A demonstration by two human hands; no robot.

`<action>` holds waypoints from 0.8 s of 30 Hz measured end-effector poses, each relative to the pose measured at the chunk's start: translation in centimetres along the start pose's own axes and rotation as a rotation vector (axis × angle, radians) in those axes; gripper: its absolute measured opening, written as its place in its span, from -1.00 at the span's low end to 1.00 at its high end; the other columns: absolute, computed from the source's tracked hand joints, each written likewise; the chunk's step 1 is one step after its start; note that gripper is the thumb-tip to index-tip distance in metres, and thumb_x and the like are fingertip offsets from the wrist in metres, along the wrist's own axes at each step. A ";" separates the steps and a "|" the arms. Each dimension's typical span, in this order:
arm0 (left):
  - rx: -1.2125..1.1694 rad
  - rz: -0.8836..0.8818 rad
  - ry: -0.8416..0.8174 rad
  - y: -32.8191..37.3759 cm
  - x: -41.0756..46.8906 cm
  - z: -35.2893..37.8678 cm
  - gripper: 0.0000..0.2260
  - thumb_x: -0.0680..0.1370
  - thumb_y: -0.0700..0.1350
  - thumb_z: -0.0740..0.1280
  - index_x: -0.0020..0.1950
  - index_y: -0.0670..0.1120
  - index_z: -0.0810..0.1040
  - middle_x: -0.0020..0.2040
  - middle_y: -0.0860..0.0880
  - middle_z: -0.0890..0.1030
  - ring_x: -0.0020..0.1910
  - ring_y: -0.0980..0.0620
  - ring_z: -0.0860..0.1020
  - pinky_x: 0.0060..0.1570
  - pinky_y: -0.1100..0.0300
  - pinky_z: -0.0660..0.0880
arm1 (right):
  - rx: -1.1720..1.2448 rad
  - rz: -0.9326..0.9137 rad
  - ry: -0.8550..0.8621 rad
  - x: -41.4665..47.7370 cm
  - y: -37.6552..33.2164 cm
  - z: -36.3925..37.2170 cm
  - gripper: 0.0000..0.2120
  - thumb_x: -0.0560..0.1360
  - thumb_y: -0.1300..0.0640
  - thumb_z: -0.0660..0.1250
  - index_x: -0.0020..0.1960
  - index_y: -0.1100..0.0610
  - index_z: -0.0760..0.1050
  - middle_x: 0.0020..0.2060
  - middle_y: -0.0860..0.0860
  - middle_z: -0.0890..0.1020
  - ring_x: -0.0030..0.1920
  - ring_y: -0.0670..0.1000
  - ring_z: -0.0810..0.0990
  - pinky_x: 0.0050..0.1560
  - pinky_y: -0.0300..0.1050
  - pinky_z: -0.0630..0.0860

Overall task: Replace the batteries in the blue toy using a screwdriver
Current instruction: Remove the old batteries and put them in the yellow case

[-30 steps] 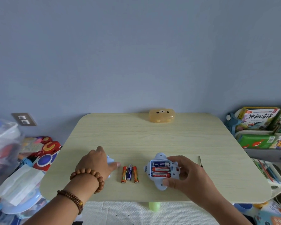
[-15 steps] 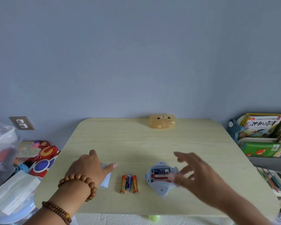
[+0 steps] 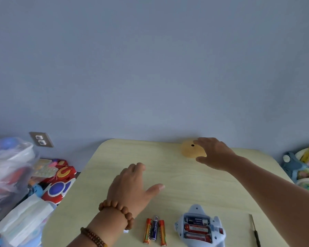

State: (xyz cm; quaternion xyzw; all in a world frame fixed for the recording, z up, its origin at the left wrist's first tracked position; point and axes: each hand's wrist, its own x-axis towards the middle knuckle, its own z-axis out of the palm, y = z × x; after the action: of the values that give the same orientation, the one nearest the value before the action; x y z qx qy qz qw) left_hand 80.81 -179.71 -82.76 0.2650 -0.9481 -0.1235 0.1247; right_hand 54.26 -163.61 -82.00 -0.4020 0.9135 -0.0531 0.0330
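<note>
Pale wooden counter against a blue-grey wall: a person's right hand reaches to the far edge, its fingers and thumb spread wide on either side of a yellow bear-faced case. We cannot tell whether they touch it yet. The left hand hangs over the middle of the counter, fingers relaxed and thumb out, holding nothing.

At the near edge the blue toy lies belly up with its battery bay uncovered and three cells seated in it. Three loose batteries lie side by side just to its left, and the screwdriver lies untouched to its right.

We judge the swap itself done and the closing-up in hand, with the case perhaps being fetched for the spent cells. The next move calls for a firm pinch across the case's sides and a clean lift back to the near edge, clear of the open toy.
</note>
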 end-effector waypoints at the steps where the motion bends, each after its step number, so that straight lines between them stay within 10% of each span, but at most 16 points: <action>1: -0.026 0.000 -0.034 0.1 0.3 0.4 -0.28 0.33 0.50 0.14 0.32 0.07 0.34 0.26 0.12 0.48 0.24 0.09 0.46 0.17 0.15 0.48 | -0.013 -0.004 0.013 0.2 0.1 0.3 -0.35 0.54 -0.10 0.36 0.57 -0.11 0.21 0.58 -0.11 0.28 0.56 0.01 0.22 0.52 0.03 0.26; 7: -0.301 0.007 -0.135 0.8 2.2 2.4 -0.18 0.31 0.43 0.35 0.44 0.05 0.25 0.40 0.12 0.38 0.33 0.15 0.40 0.26 0.18 0.44 | 0.025 -0.047 0.121 -1.6 0.7 1.0 -0.47 0.38 -0.25 0.46 0.28 -0.16 0.41 0.17 -0.16 0.59 0.18 -0.01 0.43 0.13 -0.10 0.42; 14: -0.770 0.099 -0.239 2.7 2.2 2.6 0.12 0.07 0.44 0.48 0.52 0.13 0.14 0.44 0.25 0.33 0.31 0.27 0.42 0.27 0.17 0.49 | 0.366 -0.323 0.084 -6.8 -2.3 -0.2 -0.35 0.35 -0.30 0.51 0.38 -0.23 0.41 0.16 -0.29 0.51 0.17 -0.23 0.51 0.18 -0.22 0.51; 24: -0.735 0.143 -0.301 3.7 0.4 1.6 0.01 0.09 0.26 0.62 0.45 0.31 0.19 0.30 0.33 0.41 0.24 0.34 0.41 0.24 0.28 0.45 | 0.401 -0.535 0.073 -9.4 -3.7 -0.6 -0.42 0.38 -0.24 0.54 0.36 -0.18 0.52 0.12 -0.24 0.57 0.13 -0.12 0.56 0.10 -0.20 0.53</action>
State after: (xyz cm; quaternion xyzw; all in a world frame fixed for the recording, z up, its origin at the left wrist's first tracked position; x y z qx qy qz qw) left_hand 78.23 -176.58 -83.07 0.1149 -0.8645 -0.4829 0.0791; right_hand 63.28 -159.10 -80.75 -0.6109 0.7476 -0.2527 0.0635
